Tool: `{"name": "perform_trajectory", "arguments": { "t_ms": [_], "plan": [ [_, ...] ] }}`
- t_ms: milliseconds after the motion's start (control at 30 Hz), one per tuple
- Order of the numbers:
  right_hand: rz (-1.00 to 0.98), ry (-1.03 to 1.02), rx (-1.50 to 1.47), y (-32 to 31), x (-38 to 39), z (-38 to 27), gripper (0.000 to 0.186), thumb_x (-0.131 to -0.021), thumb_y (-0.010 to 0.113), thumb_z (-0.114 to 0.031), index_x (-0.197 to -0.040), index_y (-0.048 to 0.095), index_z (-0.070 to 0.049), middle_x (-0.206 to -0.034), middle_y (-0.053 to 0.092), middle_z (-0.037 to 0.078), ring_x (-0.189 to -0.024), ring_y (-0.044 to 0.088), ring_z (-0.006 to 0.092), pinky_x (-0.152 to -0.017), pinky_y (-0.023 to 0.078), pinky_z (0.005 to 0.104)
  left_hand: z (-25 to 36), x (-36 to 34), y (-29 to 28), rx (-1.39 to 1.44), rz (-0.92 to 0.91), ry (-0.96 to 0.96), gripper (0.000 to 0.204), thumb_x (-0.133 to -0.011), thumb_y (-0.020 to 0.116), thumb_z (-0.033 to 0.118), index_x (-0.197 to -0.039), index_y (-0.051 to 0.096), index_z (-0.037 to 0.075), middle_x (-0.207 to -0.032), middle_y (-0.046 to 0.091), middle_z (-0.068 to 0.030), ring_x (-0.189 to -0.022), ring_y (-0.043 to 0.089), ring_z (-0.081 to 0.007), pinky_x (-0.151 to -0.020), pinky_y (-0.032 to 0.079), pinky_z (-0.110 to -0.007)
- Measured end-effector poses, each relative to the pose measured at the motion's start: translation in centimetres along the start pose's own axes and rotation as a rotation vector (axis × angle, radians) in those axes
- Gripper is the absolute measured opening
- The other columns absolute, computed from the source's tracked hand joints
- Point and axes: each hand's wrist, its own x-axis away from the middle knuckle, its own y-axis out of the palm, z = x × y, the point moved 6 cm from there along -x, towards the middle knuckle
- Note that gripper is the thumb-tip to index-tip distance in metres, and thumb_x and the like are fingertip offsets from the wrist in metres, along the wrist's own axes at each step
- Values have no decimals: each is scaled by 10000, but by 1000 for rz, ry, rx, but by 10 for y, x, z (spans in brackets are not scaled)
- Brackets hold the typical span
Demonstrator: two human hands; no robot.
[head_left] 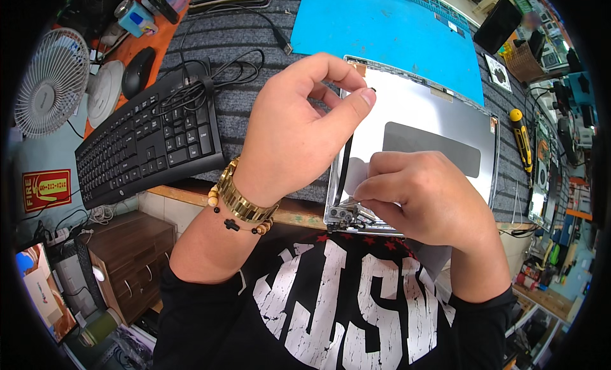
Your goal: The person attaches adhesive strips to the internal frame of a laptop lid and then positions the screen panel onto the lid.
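Observation:
A silver laptop lid (414, 103) lies inner side up at the bench's front edge, with a dark grey rectangle in its middle. Along its left edge runs a thin black strip (345, 165). My left hand (296, 118) is over the lid's upper left corner, thumb and forefinger pinched on the strip's upper part; a dark tip pokes out by the thumb. Low over the lid, my right hand (423, 195) pinches beside the strip's lower end, near a metal hinge (342, 214). Whatever sits between those fingertips is hidden.
A black keyboard (153, 144) with a coiled cable lies left, near a mouse (138, 73) and white fan (52, 83). Beyond the lid is a blue mat (363, 26). Right of it lie a yellow-black screwdriver (520, 141) and a circuit board (543, 163).

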Motion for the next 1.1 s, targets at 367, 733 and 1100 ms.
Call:
{"name": "perform_trajectory", "arguments": {
  "t_ms": [367, 733, 1100],
  "plan": [
    [-27, -7, -2, -1, -4, -1, 73, -844, 775, -31, -799, 720, -50, -823, 679, 119, -755, 705, 401, -664, 551, 514, 0, 0, 0, -6, -2, -15, 180, -1058, 803, 102, -1184, 734, -5, -993, 753, -21, -880, 670, -60, -763, 544, -215],
    [-95, -3, -84, -1, -14, 7, 79, -827, 761, -37, -773, 704, -45, -780, 701, 154, -752, 693, 416, -670, 535, 513, -2, 0, 0, 10, -10, -36, 192, -1060, 807, 118, -1189, 732, -2, -1010, 756, -24, -898, 679, -64, -771, 547, -216],
    [-222, 11, -87, 0, -25, 13, 72, -825, 770, -59, -760, 738, -62, -712, 684, 157, -696, 676, 409, -666, 531, 495, -3, 0, 0, 11, -11, -28, 193, -1049, 816, 117, -1183, 740, 2, -1060, 757, -32, -922, 684, -75, -786, 557, -226]
  ]
}}
